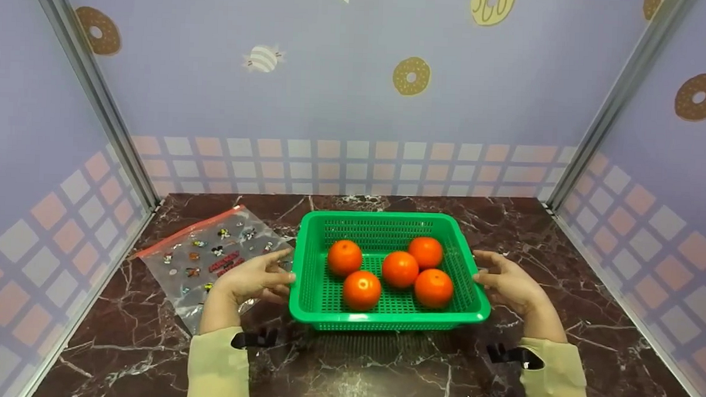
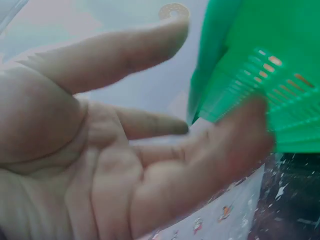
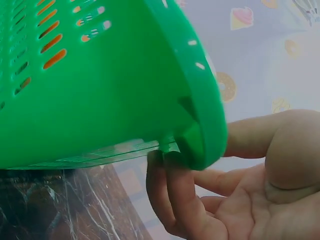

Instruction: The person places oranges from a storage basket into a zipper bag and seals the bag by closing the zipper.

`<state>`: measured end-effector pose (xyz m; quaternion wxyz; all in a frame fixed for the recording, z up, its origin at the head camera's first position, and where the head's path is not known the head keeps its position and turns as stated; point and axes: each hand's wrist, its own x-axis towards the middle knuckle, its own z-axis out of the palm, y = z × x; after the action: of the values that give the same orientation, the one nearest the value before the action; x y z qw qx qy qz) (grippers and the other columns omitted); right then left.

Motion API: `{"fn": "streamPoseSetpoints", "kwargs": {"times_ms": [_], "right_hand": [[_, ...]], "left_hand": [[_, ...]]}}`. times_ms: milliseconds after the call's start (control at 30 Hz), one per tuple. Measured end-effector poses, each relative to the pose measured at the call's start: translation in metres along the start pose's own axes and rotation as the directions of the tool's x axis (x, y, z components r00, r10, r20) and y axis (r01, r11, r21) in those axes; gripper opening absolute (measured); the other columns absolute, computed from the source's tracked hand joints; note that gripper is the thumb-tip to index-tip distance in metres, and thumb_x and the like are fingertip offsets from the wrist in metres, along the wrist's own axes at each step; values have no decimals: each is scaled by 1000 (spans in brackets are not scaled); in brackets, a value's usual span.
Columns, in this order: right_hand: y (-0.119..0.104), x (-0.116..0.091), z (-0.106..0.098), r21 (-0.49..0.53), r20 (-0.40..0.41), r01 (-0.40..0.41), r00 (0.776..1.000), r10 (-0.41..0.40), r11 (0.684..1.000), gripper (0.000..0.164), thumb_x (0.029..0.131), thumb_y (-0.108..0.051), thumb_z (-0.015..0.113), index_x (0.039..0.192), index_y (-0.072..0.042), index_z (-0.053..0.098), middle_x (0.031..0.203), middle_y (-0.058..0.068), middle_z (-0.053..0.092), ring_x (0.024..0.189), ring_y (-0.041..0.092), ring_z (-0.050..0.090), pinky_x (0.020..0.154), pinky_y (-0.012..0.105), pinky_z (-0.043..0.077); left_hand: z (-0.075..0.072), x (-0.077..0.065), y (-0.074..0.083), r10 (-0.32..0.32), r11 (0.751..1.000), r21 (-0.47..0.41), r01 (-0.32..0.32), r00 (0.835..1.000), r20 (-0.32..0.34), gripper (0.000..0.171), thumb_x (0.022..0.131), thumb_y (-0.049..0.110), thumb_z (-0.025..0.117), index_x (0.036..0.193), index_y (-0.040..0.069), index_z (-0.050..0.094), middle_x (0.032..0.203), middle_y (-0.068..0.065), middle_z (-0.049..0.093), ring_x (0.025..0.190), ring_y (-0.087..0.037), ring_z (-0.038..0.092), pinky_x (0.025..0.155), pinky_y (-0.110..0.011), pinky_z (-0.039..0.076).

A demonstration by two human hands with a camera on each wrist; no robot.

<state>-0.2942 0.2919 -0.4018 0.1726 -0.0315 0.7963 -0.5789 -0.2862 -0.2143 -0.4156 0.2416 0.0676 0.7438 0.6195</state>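
A green plastic basket with slotted walls stands on the marble-patterned table, holding several oranges. My left hand is at the basket's left side, fingers extended. In the left wrist view its thumb is just off the rim, while one blurred finger reaches the slotted wall. On the opposite side my right hand holds the rim. The right wrist view shows curled fingers under the rim; its thumb tip is hidden behind the rim.
A clear zip bag with a red seal strip and cartoon prints lies flat to the left, partly under my left hand. Patterned panels enclose the table at the back and both sides, with metal posts in the corners.
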Motion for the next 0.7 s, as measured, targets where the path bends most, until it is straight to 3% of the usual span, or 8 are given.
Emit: {"fn": "streamPoseSetpoints", "kwargs": {"times_ms": [67, 100, 200, 333, 433, 500, 700], "right_hand": [[-1, 1, 1, -9, -7, 6, 1000, -6, 1000, 70, 103, -6, 57, 162, -1, 20, 126, 18, 54, 89, 13, 67, 77, 34, 62], [-1, 1, 1, -13, -5, 10, 1000, -10, 1000, 70, 103, -6, 57, 162, -1, 20, 124, 16, 56, 90, 13, 68, 76, 33, 62], [-1, 1, 0, -24, 2, 16, 1000, -16, 1000, 70, 103, -6, 57, 162, -1, 21, 119, 12, 58, 87, 11, 67, 73, 31, 61], [0, 1, -1, -17, 17, 22, 1000, -21, 1000, 71, 103, -5, 57, 163, -1, 19, 109, 7, 59, 80, 9, 63, 67, 27, 58], [1, 1, -1, -13, 25, 25, 999, -24, 1000, 72, 102, -5, 57, 163, -1, 18, 106, 5, 59, 78, 9, 61, 65, 26, 57], [1, 1, -1, -9, 26, 25, 999, -25, 1000, 72, 102, -4, 57, 163, -1, 19, 105, 5, 59, 78, 9, 61, 65, 27, 57], [1, 3, -1, -3, 34, 32, 999, -32, 999, 73, 102, -4, 58, 163, 0, 19, 106, 6, 60, 83, 11, 65, 71, 29, 61]], "left_hand": [[-1, 0, 0, -25, 999, 32, 29, 992, -123, 80, 105, 18, 60, 165, 1, 9, 152, -36, 42, 121, -39, 67, 103, -52, 55], [-2, 1, 0, -33, 997, 59, 46, 980, -195, 77, 106, 20, 58, 164, -1, 11, 154, -36, 40, 126, -43, 62, 105, -53, 53], [-5, 3, 0, -33, 971, 202, 125, 912, -409, 72, 107, 27, 54, 162, -4, 18, 157, -39, 32, 142, -54, 42, 116, -60, 40], [-11, 7, -6, -58, 908, 308, 284, 812, -581, 75, 104, 31, 53, 161, -4, 18, 161, -44, 11, 150, -64, 10, 122, -71, 18], [-13, 10, -13, -110, 904, 260, 338, 774, -624, 78, 104, 31, 53, 163, 1, 12, 162, -43, -8, 150, -65, -10, 120, -76, 12], [-14, 13, -18, -135, 900, 243, 363, 760, -636, 81, 104, 31, 53, 165, 2, 6, 163, -41, -17, 150, -63, -17, 121, -76, 11], [-15, 18, -31, -208, 871, 225, 437, 743, -636, 83, 107, 33, 49, 165, 5, -5, 157, -44, -28, 146, -62, -29, 122, -73, 1]]}}
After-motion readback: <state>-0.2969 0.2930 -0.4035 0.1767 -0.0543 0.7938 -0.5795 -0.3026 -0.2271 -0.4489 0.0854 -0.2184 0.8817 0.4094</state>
